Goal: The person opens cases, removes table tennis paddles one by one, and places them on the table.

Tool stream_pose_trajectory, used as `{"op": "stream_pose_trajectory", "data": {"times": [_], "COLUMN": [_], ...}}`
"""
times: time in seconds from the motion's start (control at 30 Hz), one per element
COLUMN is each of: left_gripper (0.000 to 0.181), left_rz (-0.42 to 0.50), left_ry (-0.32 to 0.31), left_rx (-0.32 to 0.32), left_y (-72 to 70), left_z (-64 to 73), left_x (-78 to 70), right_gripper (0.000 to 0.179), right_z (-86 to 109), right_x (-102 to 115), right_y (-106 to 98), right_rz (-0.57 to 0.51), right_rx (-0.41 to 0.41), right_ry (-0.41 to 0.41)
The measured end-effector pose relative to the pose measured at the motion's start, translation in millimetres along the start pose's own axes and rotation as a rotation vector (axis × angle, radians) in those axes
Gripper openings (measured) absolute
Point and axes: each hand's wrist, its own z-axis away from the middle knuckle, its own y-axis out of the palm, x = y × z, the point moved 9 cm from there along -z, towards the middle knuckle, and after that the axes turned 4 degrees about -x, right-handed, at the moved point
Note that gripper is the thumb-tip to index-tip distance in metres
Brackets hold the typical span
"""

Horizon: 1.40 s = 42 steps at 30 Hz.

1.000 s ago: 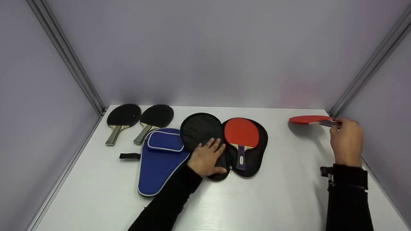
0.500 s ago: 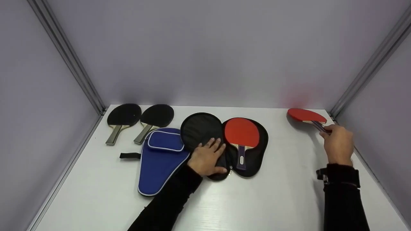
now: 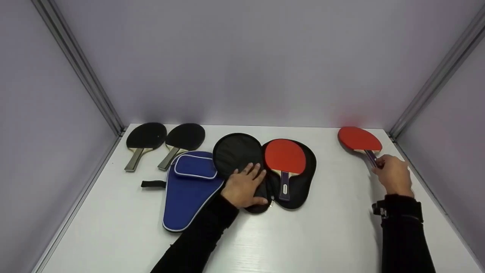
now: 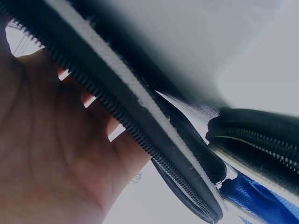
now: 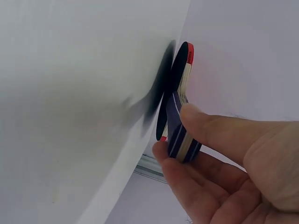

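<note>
At the far right of the white table my right hand [image 3: 395, 175] pinches the handle of a red table tennis paddle [image 3: 359, 138]. In the right wrist view, thumb and fingers grip the end of its purple striped handle [image 5: 180, 133], and the blade lies close to the tabletop. My left hand [image 3: 245, 186] rests with spread fingers on the left half of an open black paddle case [image 3: 237, 151]. A second red paddle [image 3: 285, 156] lies in the case's right half. The left wrist view shows the case's zipper edge [image 4: 107, 102] beside my palm.
Two black paddles [image 3: 147, 135] lie at the back left, handles toward me. In front of them is a blue paddle case [image 3: 191, 197] with white piping and a black strap [image 3: 153, 184], partly under the black case. Grey-white walls [image 3: 242, 68] enclose the table's back and sides.
My right hand has moved left and toward me, lowering the red paddle, whose red face has turned from nearly edge-on to face up. The left hand has stayed put.
</note>
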Motion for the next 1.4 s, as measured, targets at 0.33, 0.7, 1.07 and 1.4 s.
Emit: {"op": "stream_pose_trajectory", "data": {"times": [0.33, 0.7, 1.07, 1.4], "left_gripper": [0.107, 0.112, 0.11, 0.108], "left_rz": [0.093, 0.074, 0.075, 0.08], "left_ry": [-0.002, 0.013, 0.01, 0.003], "left_rx": [-0.016, -0.019, -0.017, 0.001], "left_y": [14.6, 24.5, 11.5, 5.9], "left_z": [-7.6, -11.3, -4.8, -3.5], "left_x": [5.2, 7.5, 3.8, 2.2], "right_gripper": [0.043, 0.052, 0.063, 0.069], "right_z": [1.0, 3.4, 16.9, 32.8], "right_x": [-6, 24, 91, 142], "right_y": [14, -6, -23, -6], "right_rz": [0.025, 0.048, -0.014, -0.002], "right_rx": [0.109, 0.034, 0.018, 0.116], "right_ry": [-0.012, -0.048, -0.223, -0.333]}}
